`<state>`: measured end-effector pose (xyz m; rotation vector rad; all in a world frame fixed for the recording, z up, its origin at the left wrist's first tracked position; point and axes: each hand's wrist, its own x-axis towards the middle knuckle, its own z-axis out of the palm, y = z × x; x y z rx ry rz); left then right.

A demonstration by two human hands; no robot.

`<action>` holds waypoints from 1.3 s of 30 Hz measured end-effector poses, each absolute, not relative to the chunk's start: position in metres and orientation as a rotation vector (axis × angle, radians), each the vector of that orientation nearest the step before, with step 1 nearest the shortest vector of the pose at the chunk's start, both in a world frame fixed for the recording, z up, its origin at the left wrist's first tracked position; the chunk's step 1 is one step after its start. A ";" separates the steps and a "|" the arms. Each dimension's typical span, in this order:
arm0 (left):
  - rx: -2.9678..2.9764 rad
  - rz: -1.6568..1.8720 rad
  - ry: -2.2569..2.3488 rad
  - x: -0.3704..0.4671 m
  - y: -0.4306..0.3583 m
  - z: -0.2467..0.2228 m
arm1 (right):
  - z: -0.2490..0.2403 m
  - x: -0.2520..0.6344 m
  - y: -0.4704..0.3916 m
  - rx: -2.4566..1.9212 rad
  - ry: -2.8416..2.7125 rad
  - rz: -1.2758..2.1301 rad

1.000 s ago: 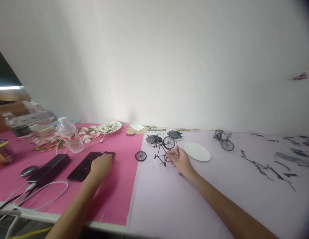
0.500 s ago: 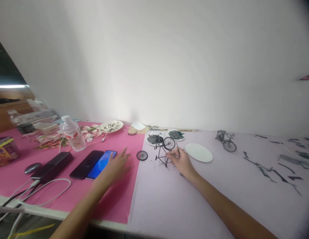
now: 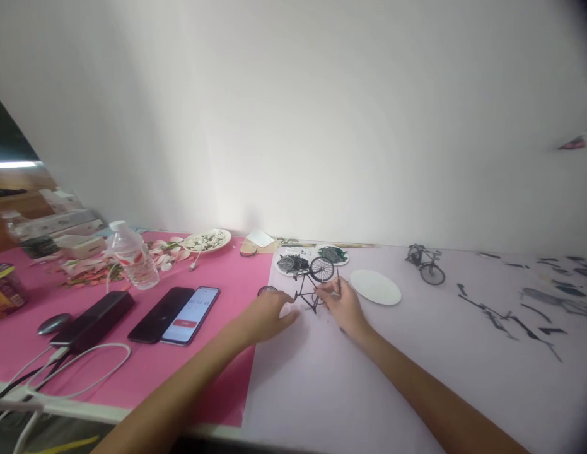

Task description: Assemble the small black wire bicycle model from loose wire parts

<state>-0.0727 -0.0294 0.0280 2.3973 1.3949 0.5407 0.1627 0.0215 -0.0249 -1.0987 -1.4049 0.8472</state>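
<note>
The right hand (image 3: 338,301) is pinching the miniature bicycle (image 3: 308,292), its grip seemingly closed upon the frame. The left hand (image 3: 269,312) is hovering beside, fingers half parted, apparently holding nothing. The bicycle is sitting nearer the worktop's (image 3: 293,384) back edge. One spoked wheel (image 3: 321,269) is already attached; a second wheel (image 3: 267,289) is lying loose, probably awaiting fitting. The smartphone (image 3: 198,309) is displaying digits, too blurred for reading.

This looks like a craft workspace: on a table (image 3: 316,391) against a pale wall (image 3: 293,126), a miniature bicycle (image 3: 308,294) sits just left of the white oval plate (image 3: 376,287), with loose dark parts (image 3: 527,329) spread well to the plate's right.
</note>
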 end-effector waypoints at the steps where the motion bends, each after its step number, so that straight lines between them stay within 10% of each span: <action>1: 2.370 0.521 1.416 -0.067 -0.022 0.029 | -0.025 0.164 0.023 -1.104 -1.391 0.833; 39: 1.669 1.221 0.958 -0.001 0.015 -0.036 | -0.022 0.166 0.020 -1.106 -1.542 0.622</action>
